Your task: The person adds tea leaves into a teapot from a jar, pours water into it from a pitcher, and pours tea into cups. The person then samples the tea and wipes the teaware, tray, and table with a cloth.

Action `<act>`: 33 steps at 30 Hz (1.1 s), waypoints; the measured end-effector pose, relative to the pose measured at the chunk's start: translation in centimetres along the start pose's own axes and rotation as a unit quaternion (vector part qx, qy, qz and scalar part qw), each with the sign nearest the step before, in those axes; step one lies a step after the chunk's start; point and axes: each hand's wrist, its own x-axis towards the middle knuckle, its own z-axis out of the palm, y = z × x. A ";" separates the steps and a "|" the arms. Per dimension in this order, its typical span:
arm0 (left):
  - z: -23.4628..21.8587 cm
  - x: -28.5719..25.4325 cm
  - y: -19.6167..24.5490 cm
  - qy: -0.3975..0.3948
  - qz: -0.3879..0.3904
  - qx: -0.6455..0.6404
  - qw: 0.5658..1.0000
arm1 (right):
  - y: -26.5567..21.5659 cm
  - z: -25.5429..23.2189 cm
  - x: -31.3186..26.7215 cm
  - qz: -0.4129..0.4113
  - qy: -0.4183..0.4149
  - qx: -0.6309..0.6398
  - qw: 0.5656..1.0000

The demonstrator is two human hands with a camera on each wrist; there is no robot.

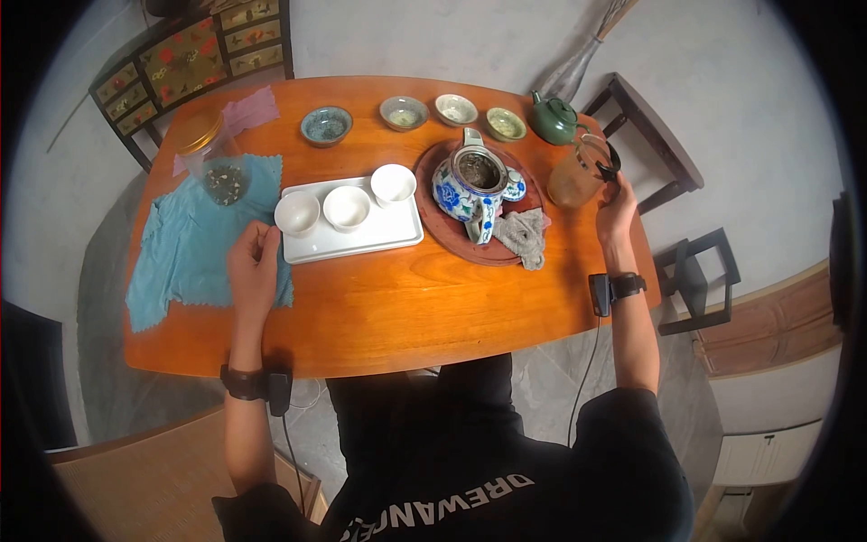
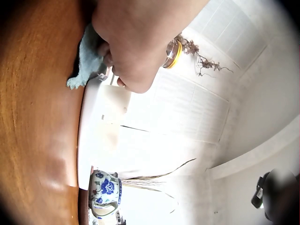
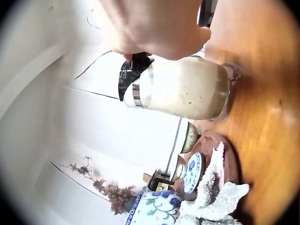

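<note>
My right hand [image 1: 617,206] grips the black handle of a glass pitcher [image 3: 187,89] at the table's right side. Cloudy, pale liquid shows in the pitcher, which stands upright. My left hand [image 1: 253,264] rests loosely curled over the blue cloth [image 1: 181,257], beside the left end of a white tray [image 1: 361,248], and holds nothing. Three white cups [image 1: 347,212] stand on that tray. Between the hands, a blue-and-white teapot [image 1: 449,197] sits uncovered on a round reddish-brown tray [image 1: 452,244], dark leaves inside it. Its lid [image 3: 193,172] leans by its right side, near a crumpled grey cloth [image 1: 521,237].
Several small bowls [image 1: 326,125] line the table's far side, with a green teapot [image 1: 555,119] at their right end. A clear jar [image 1: 224,181] with a gold lid stands on the blue cloth, near a pink cloth [image 1: 253,110]. Cables run from both wrist cameras.
</note>
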 end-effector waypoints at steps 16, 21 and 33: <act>0.0 0.0 -0.3 0.003 0.000 0.015 1.000 | 0.1 5.8 -5.5 -0.444 0.235 -0.213 0.838; 0.0 0.2 -0.8 0.003 0.017 0.001 1.000 | 1.1 10.0 -8.5 -0.374 -0.223 -0.473 0.766; -0.2 0.1 -0.3 0.000 -0.011 -0.009 1.000 | -3.3 14.3 -11.2 -0.360 -0.194 -0.462 0.787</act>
